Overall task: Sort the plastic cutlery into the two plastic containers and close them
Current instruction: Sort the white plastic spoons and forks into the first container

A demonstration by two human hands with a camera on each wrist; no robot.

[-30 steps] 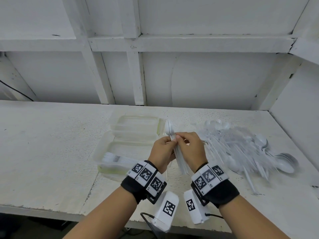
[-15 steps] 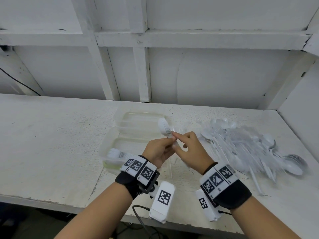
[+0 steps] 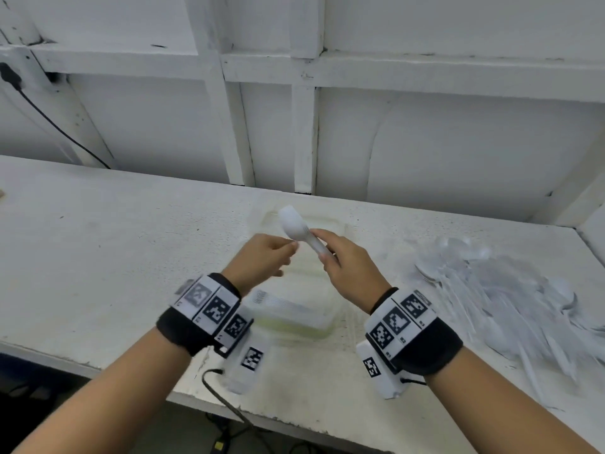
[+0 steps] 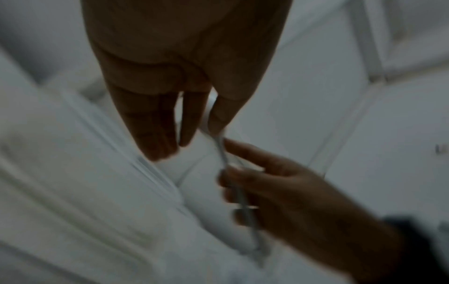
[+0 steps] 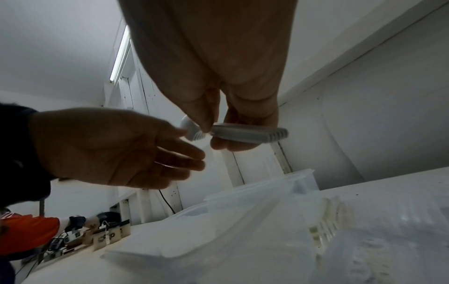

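Note:
My right hand (image 3: pixel 322 249) pinches a tight stack of white plastic forks (image 3: pixel 296 226) by the handles, heads pointing up and to the left. In the right wrist view the stack (image 5: pixel 248 134) lies across the fingertips. My left hand (image 3: pixel 288 253) is beside it with straight fingers, and only the thumb touches the fork heads. Under the hands stand two clear plastic containers. The near container (image 3: pixel 314 327) holds a row of forks (image 3: pixel 281 304). The far container (image 3: pixel 330 224) shows nothing inside. A loose pile of white cutlery (image 3: pixel 507 299) lies to the right.
The white table (image 3: pixel 98 257) ends in a front edge near my forearms. A white wall with beams (image 3: pixel 304 136) backs it, and a side wall closes the right end. A black cable (image 3: pixel 59 126) runs down the left wall. A person in orange (image 5: pixel 29 230) shows at far left.
The fork stack has risen and tipped from upright to heads up and left. My left hand, which gripped it together with the right, has loosened to a thumb touch.

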